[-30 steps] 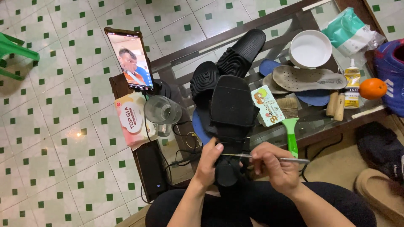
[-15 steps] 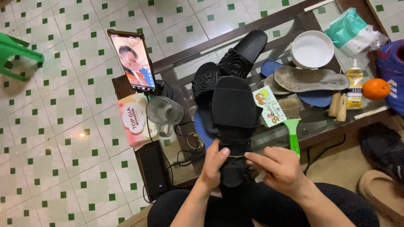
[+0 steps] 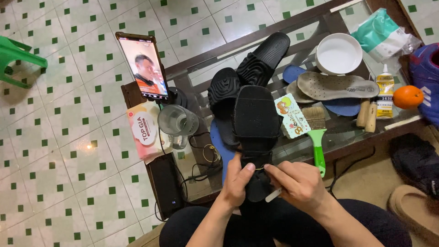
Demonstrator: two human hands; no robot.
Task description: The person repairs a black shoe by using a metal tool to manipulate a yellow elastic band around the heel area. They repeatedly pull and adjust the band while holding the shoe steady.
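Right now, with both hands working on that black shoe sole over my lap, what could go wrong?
The thin tool in the right hand sits close to the left hand and its thumb, so a slip could jab it. The black sole is gripped only at its near end, and it may twist or swing. If it swings left, it might knock the clear glass cup near the table edge.

A matt black, rough-textured rubbery sole [image 3: 256, 119] is shown. The worktop [image 3: 292, 151] is seen as glossy glass framed in dark wood. A brush [image 3: 316, 132] is made with a smooth green plastic handle, and the bowl [image 3: 339, 54] looks glossy white.
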